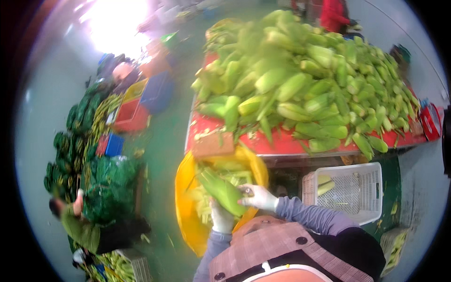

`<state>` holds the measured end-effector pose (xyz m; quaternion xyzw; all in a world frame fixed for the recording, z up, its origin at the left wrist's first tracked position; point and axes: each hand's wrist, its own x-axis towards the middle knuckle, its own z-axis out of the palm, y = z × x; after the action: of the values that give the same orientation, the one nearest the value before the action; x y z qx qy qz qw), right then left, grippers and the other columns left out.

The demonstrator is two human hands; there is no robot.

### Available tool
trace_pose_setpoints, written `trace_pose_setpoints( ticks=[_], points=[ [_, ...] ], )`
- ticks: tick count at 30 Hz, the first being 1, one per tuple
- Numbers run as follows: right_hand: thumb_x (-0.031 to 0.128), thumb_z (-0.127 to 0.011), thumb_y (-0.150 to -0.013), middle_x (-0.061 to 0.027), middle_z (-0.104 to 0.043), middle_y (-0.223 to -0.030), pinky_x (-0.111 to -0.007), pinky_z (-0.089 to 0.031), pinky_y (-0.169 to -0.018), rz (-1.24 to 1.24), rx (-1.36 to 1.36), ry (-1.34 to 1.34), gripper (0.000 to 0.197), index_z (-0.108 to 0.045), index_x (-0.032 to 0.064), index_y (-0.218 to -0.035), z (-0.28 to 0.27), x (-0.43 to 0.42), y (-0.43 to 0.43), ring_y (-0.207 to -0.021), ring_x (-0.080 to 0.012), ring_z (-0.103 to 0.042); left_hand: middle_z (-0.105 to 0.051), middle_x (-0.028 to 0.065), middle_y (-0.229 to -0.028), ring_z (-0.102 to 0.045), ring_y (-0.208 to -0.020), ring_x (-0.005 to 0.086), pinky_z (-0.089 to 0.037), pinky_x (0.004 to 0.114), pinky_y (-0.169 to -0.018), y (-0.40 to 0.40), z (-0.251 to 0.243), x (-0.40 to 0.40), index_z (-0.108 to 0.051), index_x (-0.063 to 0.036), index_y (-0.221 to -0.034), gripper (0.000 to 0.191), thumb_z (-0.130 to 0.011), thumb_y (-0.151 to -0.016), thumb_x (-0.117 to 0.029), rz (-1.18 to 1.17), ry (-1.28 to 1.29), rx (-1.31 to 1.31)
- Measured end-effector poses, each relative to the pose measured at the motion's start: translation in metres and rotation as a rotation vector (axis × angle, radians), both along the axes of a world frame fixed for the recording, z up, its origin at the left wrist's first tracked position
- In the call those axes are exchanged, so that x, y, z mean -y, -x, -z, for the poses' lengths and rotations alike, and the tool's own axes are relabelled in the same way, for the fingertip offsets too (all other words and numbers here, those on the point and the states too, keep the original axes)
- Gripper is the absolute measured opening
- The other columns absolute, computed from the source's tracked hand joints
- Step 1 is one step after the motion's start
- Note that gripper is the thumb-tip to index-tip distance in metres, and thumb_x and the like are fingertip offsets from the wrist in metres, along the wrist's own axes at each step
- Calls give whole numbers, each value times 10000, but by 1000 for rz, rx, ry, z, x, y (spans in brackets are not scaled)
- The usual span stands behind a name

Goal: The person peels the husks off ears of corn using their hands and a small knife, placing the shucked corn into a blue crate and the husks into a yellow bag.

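An ear of corn in green husk [223, 192] lies slantwise between my two white-gloved hands. My left hand [222, 216] holds it from below and the left side. On its right side, the fingers of my right hand [260, 198] grip the end nearest me. A small dark, shiny thing shows at the right fingers, too blurred to name. Beneath the ear, a yellow bag [185, 208] gapes wide, with pale green husk leaves [201, 201] inside. A brown block [213, 144] rests on the table edge just beyond the bag.
A large heap of unhusked corn [292, 84] covers much of the red table [275, 145]. To my right, a white plastic crate [347, 197] stands on the floor with a few pale ears inside. People work at left and beyond the table, near green net sacks [109, 187] and colored crates [132, 114].
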<state>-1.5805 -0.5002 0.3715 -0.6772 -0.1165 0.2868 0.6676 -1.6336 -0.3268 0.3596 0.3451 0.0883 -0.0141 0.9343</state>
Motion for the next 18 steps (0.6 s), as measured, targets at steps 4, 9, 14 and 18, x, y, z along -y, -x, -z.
trace_pose_setpoints(
  ticks=[4, 9, 14, 18],
  points=[
    [309, -775, -763, -116, -651, -973, -332, -478, -835, 65, 105, 161, 441, -635, 42, -1085, 0, -49, 18, -928, -230, -620, -494, 81, -1301, -474, -1190, 239, -374, 394, -1018, 27, 11, -28, -354, -93, -1400, 637, -530, -916, -466, -146, -15, -103],
    [250, -756, -757, -105, -647, -864, -324, -482, -746, 108, 204, 78, 288, -648, 34, -914, -2, -84, 23, -808, -228, -622, -493, 142, -1319, -497, -1197, 276, -394, 426, -1029, 39, 24, -57, -359, -74, -1397, 647, -534, -916, -470, -318, -211, 20],
    [202, -673, -821, -124, -671, -837, -314, -495, -738, -111, 209, 146, 205, -642, 18, -905, -42, -89, 10, -786, -194, -643, -493, 85, -1329, -500, -1191, 287, -412, 444, -1013, 45, 18, -66, -358, -141, -1419, 719, -534, -876, -578, -308, 28, 43],
    [169, -663, -848, -17, -613, -768, -244, -459, -540, -52, 34, 149, 161, -619, 40, -935, -23, -77, -21, -610, -85, -554, -541, 75, -1272, -541, -1136, 281, -443, 455, -973, 41, 35, -82, -432, -158, -1366, 640, -512, -878, -563, -313, 211, -192]
  ],
)
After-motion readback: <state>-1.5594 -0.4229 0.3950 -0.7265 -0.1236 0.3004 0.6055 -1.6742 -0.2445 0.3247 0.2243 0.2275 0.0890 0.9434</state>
